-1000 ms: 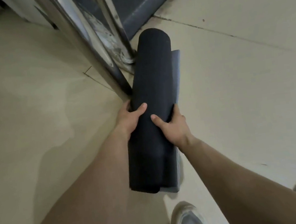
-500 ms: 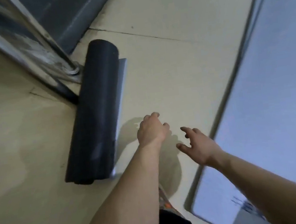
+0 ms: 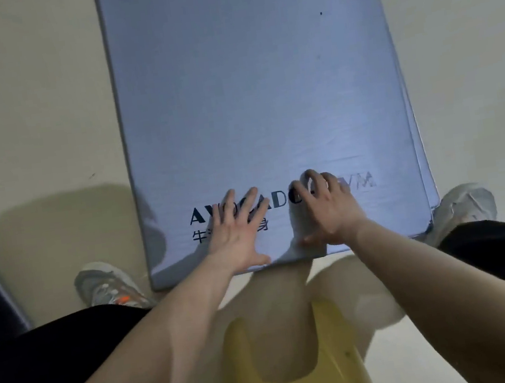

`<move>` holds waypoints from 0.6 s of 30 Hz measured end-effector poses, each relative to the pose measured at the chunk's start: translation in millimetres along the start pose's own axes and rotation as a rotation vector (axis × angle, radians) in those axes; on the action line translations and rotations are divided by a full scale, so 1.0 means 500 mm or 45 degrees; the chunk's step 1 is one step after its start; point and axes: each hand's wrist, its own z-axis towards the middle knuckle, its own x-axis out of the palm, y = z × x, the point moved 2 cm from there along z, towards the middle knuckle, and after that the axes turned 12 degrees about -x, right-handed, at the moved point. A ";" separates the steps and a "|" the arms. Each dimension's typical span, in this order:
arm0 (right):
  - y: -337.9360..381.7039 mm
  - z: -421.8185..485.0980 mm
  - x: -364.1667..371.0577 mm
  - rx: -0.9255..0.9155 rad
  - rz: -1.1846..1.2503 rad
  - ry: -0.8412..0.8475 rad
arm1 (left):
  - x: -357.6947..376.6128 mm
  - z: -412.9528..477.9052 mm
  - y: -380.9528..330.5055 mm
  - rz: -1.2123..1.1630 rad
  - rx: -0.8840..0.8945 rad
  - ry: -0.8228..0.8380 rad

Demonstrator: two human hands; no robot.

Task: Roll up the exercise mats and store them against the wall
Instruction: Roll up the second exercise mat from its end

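Blue-grey mat (image 3: 251, 95) is lying flat on the floor (image 3: 27, 124), stretching away from the hands. The left hand (image 3: 234, 235) is pressing flat on its near end. Just beside it, the right hand (image 3: 327, 210) is curling round that edge. I think rolling is only just starting here.

mat (image 3: 251, 95) on floor (image 3: 25, 108) | left hand (image 3: 234, 235), right hand (image 3: 327, 210) on near end (shoes (image 3: 106, 284) flank)
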 end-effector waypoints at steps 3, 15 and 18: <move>0.006 -0.028 0.050 -0.097 -0.201 0.049 | 0.035 -0.016 -0.013 0.258 0.070 0.015; -0.027 -0.075 -0.234 0.013 0.148 -0.038 | -0.185 -0.057 0.103 -0.767 -0.194 0.100; -0.012 -0.059 -0.222 0.073 -0.198 -0.474 | -0.195 -0.047 0.090 -0.410 -0.259 -0.595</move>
